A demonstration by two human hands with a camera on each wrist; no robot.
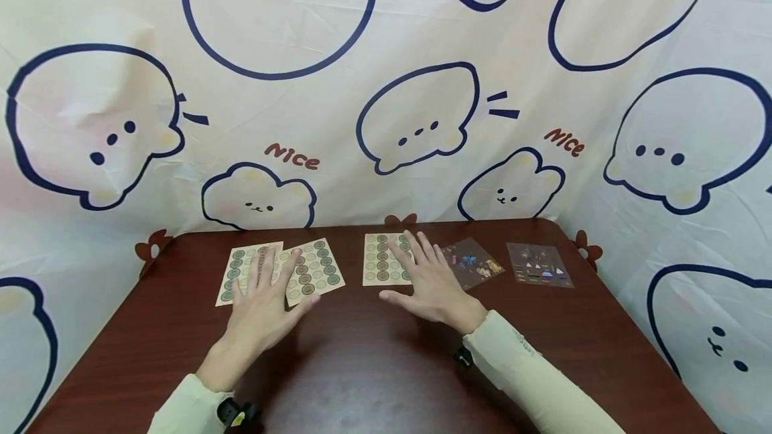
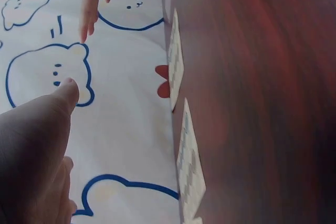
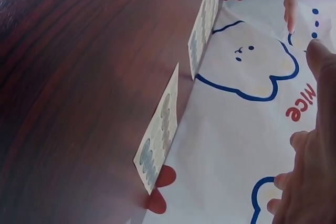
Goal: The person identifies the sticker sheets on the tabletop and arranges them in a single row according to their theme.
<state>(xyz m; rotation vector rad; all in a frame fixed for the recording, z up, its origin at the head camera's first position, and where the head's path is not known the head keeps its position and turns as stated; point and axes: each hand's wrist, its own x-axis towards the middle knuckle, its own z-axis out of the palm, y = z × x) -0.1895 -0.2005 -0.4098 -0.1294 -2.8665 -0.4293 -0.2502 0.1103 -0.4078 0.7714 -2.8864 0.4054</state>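
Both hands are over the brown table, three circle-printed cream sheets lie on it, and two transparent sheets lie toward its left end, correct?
Not quite: the head view shows the two transparent sheets toward the right end of the table. The left hand, right hand and three cream sheets are as you said.

The head view looks forward and down from above the 6 o'clock side of the tabletop (image 1: 356, 380), far enough back to take in the left hand (image 1: 258, 310) and right hand (image 1: 435, 288). The left wrist view sits low and close, turned sideways, tabletop at 3 o'clock, patterned cloth (image 2: 126, 135) at 9; the right wrist view mirrors it. Both share the middle circle-printed sheet (image 3: 157, 135).
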